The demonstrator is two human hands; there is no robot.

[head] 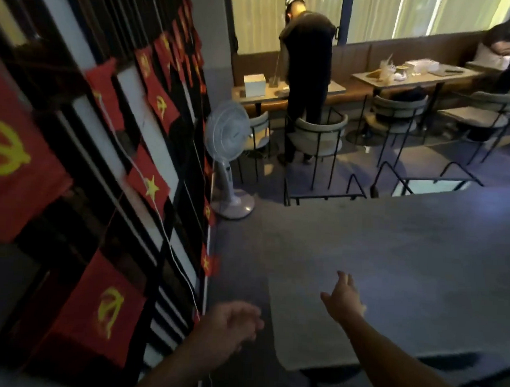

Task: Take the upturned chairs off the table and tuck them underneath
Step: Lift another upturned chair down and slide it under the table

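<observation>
A grey table (391,266) fills the lower right of the view, and no chair stands on its top. Black metal chair frames (324,193) (424,178) stick up just beyond its far edge. A dark chair part (444,374) shows below the near edge. My right hand (344,299) reaches out over the near left part of the tabletop, fingers spread and holding nothing. My left hand (230,324) hangs beside the table's left edge, fingers loosely bent and apart, with nothing in it; it is blurred.
A wall hung with red flags (102,312) runs close along the left. A white standing fan (230,139) stands past the table's far left corner. A person in black (308,78) stands at another table (269,96), among grey chairs (320,134) and a bench.
</observation>
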